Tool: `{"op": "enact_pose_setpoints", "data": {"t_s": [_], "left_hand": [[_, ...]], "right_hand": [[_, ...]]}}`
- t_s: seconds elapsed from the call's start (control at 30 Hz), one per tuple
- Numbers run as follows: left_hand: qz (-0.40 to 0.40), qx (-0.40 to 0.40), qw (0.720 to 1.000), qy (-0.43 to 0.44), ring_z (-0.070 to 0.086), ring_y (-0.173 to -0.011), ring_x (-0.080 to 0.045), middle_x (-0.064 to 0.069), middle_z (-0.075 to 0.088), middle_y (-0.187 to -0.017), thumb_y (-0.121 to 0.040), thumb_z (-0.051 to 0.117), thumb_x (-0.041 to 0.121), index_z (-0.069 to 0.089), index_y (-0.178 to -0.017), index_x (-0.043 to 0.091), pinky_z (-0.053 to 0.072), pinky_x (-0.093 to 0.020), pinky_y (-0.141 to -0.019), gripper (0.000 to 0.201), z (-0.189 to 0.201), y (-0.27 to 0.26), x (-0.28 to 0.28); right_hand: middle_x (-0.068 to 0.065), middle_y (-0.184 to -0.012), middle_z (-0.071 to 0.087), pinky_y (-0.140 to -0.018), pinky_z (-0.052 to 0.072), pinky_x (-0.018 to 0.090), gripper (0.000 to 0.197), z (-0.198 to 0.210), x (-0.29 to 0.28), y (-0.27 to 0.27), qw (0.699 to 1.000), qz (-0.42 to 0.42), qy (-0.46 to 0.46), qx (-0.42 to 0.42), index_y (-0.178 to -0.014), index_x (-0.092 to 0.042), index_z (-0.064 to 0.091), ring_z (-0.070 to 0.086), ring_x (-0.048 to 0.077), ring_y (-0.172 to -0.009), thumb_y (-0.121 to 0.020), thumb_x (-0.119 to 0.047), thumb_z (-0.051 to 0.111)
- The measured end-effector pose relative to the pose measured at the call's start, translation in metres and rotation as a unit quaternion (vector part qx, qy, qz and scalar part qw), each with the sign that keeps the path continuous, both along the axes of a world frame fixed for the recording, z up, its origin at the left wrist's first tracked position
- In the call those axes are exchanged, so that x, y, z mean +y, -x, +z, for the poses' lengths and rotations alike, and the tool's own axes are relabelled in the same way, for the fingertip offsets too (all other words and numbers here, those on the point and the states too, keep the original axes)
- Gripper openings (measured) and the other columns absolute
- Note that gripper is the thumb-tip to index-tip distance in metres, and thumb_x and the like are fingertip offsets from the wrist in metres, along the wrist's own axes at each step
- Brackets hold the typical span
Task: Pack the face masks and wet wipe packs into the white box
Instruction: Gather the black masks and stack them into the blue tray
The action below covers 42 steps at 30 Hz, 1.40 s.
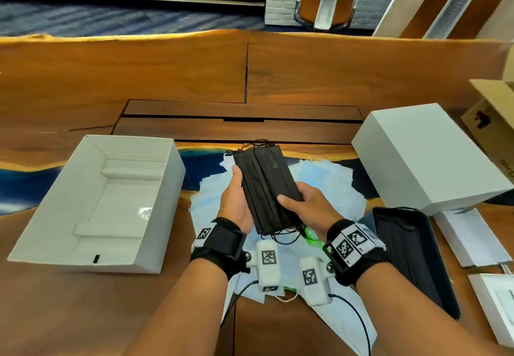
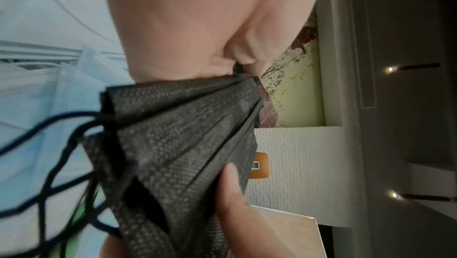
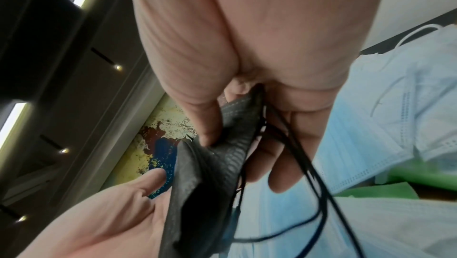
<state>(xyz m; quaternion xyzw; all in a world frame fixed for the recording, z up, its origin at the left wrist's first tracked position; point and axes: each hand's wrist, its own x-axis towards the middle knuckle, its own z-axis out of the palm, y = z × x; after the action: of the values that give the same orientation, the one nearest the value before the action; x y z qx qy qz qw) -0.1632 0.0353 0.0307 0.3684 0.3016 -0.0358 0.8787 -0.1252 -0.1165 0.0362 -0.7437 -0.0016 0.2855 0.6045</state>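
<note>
Both hands [image 1: 274,205] gripping black masks [image 1: 265,186], white box [image 1: 55,225] left

Stack of black masks [image 1: 265,189] held above table between both hands, long axis running away from person, ear loops [image 1: 286,234] dangling at near end. Blue masks [image 1: 328,186] spread loose on table directly beneath grip. White box [image 1: 100,202] open, left of grip, on table.

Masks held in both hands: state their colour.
Black, with black ear loops. The stack of masks shows best in the head view, held between the left hand and right hand.
</note>
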Motion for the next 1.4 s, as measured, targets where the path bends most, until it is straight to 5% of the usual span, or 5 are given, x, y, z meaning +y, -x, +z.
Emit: {"op": "enact_pose_setpoints", "data": {"t_s": [0.33, 0.53, 0.83, 1.23, 1.4], "left_hand": [[-0.032, 0.064, 0.996, -0.044, 0.063, -0.115, -0.037, -0.022, 0.067, -0.121, -0.096, 0.050, 0.031, 0.066, -0.122, 0.004, 0.047, -0.052, -0.102, 0.040, 0.003, 0.008, -0.011], [-0.011, 0.082, 0.965, -0.247, 0.067, -0.100, -0.035, -0.020, 0.071, -0.106, -0.090, 0.044, -0.004, 0.068, -0.097, 0.015, 0.058, -0.040, -0.083, 0.032, 0.003, 0.011, -0.012], [0.148, 0.054, 0.987, 0.007, 0.059, -0.117, -0.039, -0.024, 0.061, -0.127, -0.094, 0.044, 0.001, 0.052, -0.132, -0.001, 0.047, -0.053, -0.100, 0.038, -0.016, 0.006, -0.013], [-0.087, 0.064, 0.980, -0.167, 0.067, -0.100, -0.030, -0.011, 0.071, -0.106, -0.088, 0.065, 0.047, 0.067, -0.114, 0.013, 0.057, -0.049, -0.075, 0.043, 0.003, 0.004, -0.003], [-0.147, 0.075, 0.957, -0.240, 0.070, -0.080, -0.028, -0.011, 0.073, -0.094, -0.086, 0.072, 0.032, 0.068, -0.108, 0.011, 0.057, -0.038, -0.057, 0.031, -0.007, -0.009, -0.039]], "right_hand": [[0.014, -0.109, 0.071, -0.085, 0.058, 0.045, 0.022, -0.027, -0.004, 0.007, 0.997, 0.011, 0.009, 0.074, -0.114, -0.012, 0.067, 0.069, 0.029, -0.100, -0.096, -0.005, 0.056], [0.014, -0.105, 0.074, -0.081, 0.059, 0.044, 0.042, -0.024, 0.002, 0.011, 0.988, 0.009, -0.019, 0.150, -0.112, -0.012, 0.067, 0.072, 0.027, -0.093, -0.098, -0.047, 0.050], [0.017, -0.120, 0.068, -0.075, 0.057, 0.039, 0.050, -0.033, -0.014, 0.022, 0.936, -0.070, -0.235, 0.251, -0.131, -0.010, 0.058, 0.069, 0.028, -0.095, -0.088, -0.035, 0.065], [0.019, -0.103, 0.072, -0.058, 0.059, 0.036, 0.039, 0.011, -0.067, -0.015, 0.975, -0.067, -0.134, 0.164, -0.117, 0.000, 0.064, 0.071, 0.029, -0.082, -0.080, -0.009, 0.074], [0.018, -0.109, 0.072, -0.081, 0.058, 0.044, 0.041, -0.002, -0.087, -0.015, 0.972, -0.155, -0.115, 0.131, -0.115, -0.006, 0.066, 0.071, 0.033, -0.097, -0.078, -0.017, 0.079]]}}
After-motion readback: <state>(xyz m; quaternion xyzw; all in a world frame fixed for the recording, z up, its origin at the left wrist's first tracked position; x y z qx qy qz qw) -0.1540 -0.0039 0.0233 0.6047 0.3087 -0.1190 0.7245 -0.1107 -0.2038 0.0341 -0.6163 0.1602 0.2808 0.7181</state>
